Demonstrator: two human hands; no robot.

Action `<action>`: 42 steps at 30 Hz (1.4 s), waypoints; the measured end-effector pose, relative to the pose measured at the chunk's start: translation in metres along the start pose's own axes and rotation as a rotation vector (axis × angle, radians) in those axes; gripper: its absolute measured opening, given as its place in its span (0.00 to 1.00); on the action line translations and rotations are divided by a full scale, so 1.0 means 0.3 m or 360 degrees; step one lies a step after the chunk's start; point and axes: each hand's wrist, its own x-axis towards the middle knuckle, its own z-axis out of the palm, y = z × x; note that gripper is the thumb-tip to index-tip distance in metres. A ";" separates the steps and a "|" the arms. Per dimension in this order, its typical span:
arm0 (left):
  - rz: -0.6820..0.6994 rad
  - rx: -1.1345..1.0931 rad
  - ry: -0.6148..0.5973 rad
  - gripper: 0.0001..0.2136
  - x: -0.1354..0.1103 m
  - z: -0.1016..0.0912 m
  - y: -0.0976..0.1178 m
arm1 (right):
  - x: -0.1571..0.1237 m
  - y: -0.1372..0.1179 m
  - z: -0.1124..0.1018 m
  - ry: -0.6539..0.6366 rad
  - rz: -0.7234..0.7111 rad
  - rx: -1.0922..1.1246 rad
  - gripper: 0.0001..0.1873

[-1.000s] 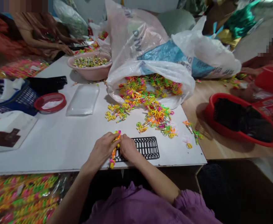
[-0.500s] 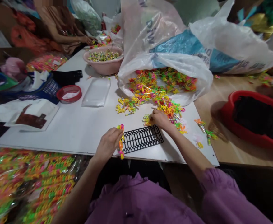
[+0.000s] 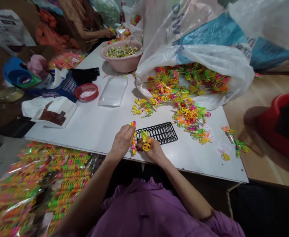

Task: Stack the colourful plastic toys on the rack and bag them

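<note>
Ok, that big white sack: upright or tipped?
Tipped over: the white plastic sack lies on its side, mouth toward the person, with colourful plastic trinkets spilling onto the white table.

Neon plastic trinkets (image 3: pixel 181 110) in yellow, pink, green and orange, scattered over a white surface (image 3: pixel 85 131).
The left hand (image 3: pixel 122 141) grips a strip (image 3: pixel 134 140) banded pink and yellow, and the right hand (image 3: pixel 154 152) holds a piece (image 3: pixel 146 144) of yellow and orange. Just beside them lies a black rack (image 3: pixel 156 133) with a lattice pattern. The bag (image 3: pixel 196 54) is translucent white with a blue panel, the basin (image 3: pixel 122 62) pale pink, the small round basket (image 3: pixel 86 92) red, and the sleeve (image 3: pixel 132 200) purple.
</note>
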 end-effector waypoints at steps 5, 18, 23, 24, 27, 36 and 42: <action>0.0024 0.0040 0.0016 0.08 0.018 0.007 -0.017 | -0.004 -0.037 -0.014 -0.0131 -0.0222 -0.0343 0.02; 0.0093 -0.0331 -0.0243 0.09 -0.124 -0.098 0.089 | 0.001 -0.060 -0.018 -0.0230 -0.0187 -0.0722 0.02; 0.0164 -0.0409 -0.0208 0.11 -0.141 -0.051 0.060 | 0.005 -0.028 -0.027 -0.0287 -0.0259 -0.0638 0.01; 0.0214 -0.0418 -0.0203 0.11 -0.144 -0.042 0.048 | 0.017 -0.022 -0.046 -0.0381 -0.0260 -0.0592 0.01; 0.0364 -0.0479 -0.0176 0.10 -0.176 -0.030 0.016 | 0.093 -0.038 -0.142 -0.0618 -0.0231 -0.0532 0.04; -0.0100 -0.0610 -0.0258 0.07 -0.234 -0.076 0.027 | 0.575 -0.229 -0.289 0.0251 -0.0008 -0.1797 0.16; -0.0318 -0.0465 -0.0204 0.08 -0.129 -0.088 0.041 | 0.500 -0.181 -0.300 0.0124 0.0135 -0.1794 0.17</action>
